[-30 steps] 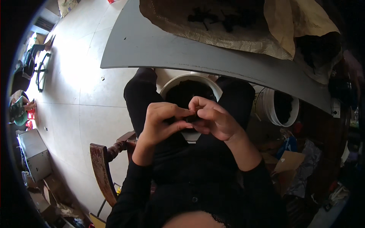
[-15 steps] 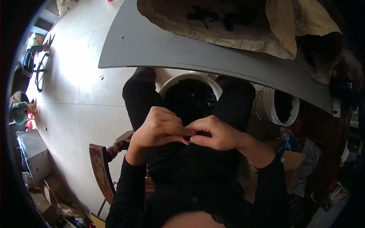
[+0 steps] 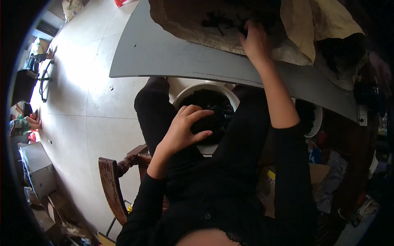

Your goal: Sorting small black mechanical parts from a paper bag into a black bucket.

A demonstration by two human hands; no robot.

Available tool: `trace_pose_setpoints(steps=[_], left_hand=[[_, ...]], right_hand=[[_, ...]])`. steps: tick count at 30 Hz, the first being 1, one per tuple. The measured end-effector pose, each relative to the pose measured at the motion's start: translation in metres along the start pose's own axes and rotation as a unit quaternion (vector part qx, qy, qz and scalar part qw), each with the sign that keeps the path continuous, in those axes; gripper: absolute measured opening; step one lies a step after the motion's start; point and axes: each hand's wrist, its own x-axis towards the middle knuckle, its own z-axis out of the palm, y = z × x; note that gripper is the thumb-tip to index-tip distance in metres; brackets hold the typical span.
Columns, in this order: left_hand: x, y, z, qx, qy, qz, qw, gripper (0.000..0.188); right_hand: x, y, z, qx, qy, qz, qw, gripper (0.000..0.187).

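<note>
My left hand (image 3: 184, 127) hovers over the near left part of a white bucket (image 3: 177, 99) between my legs. Its thumb and fingers are spread, and I see nothing between them. Dark black pieces (image 3: 207, 100) fill the bucket; single shapes among them are hard to make out. Across the grey table, my right hand (image 3: 256, 41) reaches onto a brown paper sack (image 3: 197, 36). Its thumb stands apart from the fingers, and the fingertips are at small, black, branching pieces (image 3: 242, 25) lying on the paper. Another such black piece (image 3: 217, 20) lies to the left of that hand.
The grey tabletop (image 3: 164, 53) edge runs above my knees. A second white bucket (image 3: 317, 121) with dark contents stands under the table at right. A wooden chair arm (image 3: 108, 176) is at my left. Cardboard boxes (image 3: 266, 190) and plastic wrapping (image 3: 334, 172) lie at right.
My hands were together above my lap, fingertips pinched on something small and dark. They have parted: the left opened over the bucket, the right moved far forward onto the paper sack.
</note>
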Motion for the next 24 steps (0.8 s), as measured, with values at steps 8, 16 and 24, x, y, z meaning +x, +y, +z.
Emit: trace_pose_setpoints(steps=[8, 16, 24], left_hand=[[0.001, -0.013, -0.009, -0.208, 0.062, -0.061, 0.974, 0.023], [0.015, 0.01, -0.002, -0.55, 0.137, -0.081, 0.82, 0.022], [0.003, 0.025, -0.005, -0.295, 0.207, 0.027, 0.932, 0.024]], right_hand=[[-0.03, -0.008, -0.015, 0.502, -0.047, 0.209, 0.838, 0.03], [-0.135, -0.085, -0.064, 0.577, -0.184, -0.042, 0.795, 0.032], [-0.132, -0.102, -0.1, 0.712, -0.32, 0.266, 0.566, 0.049]])
